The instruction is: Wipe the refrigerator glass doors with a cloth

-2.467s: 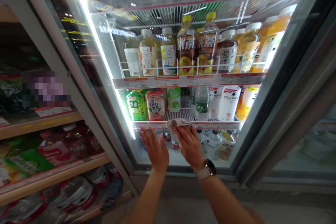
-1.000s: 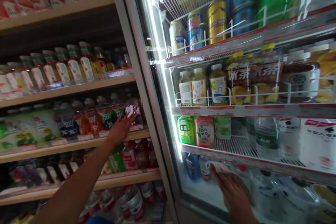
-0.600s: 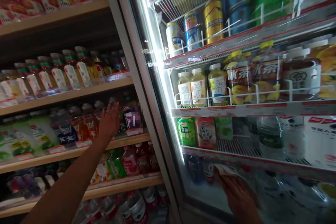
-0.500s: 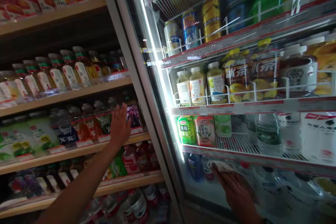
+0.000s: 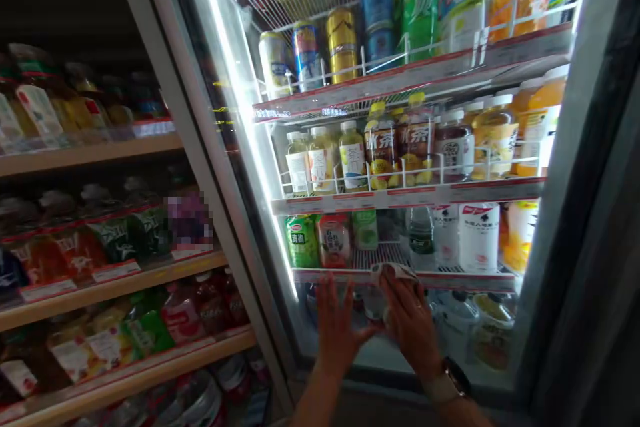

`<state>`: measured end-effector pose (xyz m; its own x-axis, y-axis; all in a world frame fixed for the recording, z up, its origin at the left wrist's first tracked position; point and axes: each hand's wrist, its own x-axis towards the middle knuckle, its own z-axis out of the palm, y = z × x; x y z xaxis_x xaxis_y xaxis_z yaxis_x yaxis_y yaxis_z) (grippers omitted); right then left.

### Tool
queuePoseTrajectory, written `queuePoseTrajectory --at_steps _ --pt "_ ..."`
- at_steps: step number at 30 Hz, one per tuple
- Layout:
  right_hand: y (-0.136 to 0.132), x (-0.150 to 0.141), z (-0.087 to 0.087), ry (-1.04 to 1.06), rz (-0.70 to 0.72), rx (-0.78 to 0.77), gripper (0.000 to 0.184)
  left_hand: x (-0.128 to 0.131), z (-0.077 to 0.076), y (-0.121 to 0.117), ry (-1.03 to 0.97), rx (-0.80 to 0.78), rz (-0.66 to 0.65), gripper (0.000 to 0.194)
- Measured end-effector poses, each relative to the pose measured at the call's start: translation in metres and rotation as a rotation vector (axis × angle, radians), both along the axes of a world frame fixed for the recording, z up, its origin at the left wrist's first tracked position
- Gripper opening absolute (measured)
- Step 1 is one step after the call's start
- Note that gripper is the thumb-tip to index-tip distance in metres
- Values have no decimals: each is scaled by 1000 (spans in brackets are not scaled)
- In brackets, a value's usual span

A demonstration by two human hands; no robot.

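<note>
My left hand (image 5: 336, 320) is raised before the lower part of the drink fridge's glass door (image 5: 320, 340), fingers spread and nothing in it; whether it touches the glass I cannot tell. Beside it, my right hand (image 5: 411, 323) lies over a pale cloth (image 5: 393, 271) and appears to press it on the glass, just in front of the lower shelf edge. Most of the cloth is hidden beneath the fingers. A dark watch (image 5: 456, 377) sits on my right wrist. Behind the glass, a green bottle (image 5: 301, 240) and a red bottle (image 5: 335, 240) stand on that shelf.
Lit fridge shelves hold drink cans (image 5: 342, 45), iced tea bottles (image 5: 381, 147) and white-labelled bottles (image 5: 479, 237). The dark door frame (image 5: 575, 227) runs down the right. At left, a wooden shelf (image 5: 115, 280) carries more bottles.
My left hand has come away from the left shelves to the fridge door. The right hand and cloth now rest higher against the shelf edge. The view has turned right.
</note>
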<state>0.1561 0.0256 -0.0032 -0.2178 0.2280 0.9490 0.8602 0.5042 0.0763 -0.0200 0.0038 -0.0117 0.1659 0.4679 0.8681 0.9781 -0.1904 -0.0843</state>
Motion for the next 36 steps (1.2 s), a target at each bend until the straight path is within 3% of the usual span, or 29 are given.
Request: queuePoseTrajectory --at_steps 4,13,17,21,25,28,31,36 --pt "0 21 6 48 -39 29 67 4 -14 15 -53 54 6 117" --pt "1 40 23 281 -68 30 67 15 -18 21 -107 81 18 111" --pt "-2 13 5 221 -67 -18 67 12 -17 18 -93 50 7 112" --pt "-3 -18 -24 -16 25 -59 68 4 -18 16 -53 9 -15 110" --pt "-2 -22 -33 -189 115 -46 62 -2 -21 16 -12 27 -7 108" --pt "-1 -3 -23 -202 96 -59 61 -4 -23 17 -8 2 -4 110" --pt "0 25 -4 -30 -6 -11 67 -2 -25 19 -26 -12 -29 112" --pt "5 53 15 278 -90 71 69 7 -27 22 -119 25 -61 88"
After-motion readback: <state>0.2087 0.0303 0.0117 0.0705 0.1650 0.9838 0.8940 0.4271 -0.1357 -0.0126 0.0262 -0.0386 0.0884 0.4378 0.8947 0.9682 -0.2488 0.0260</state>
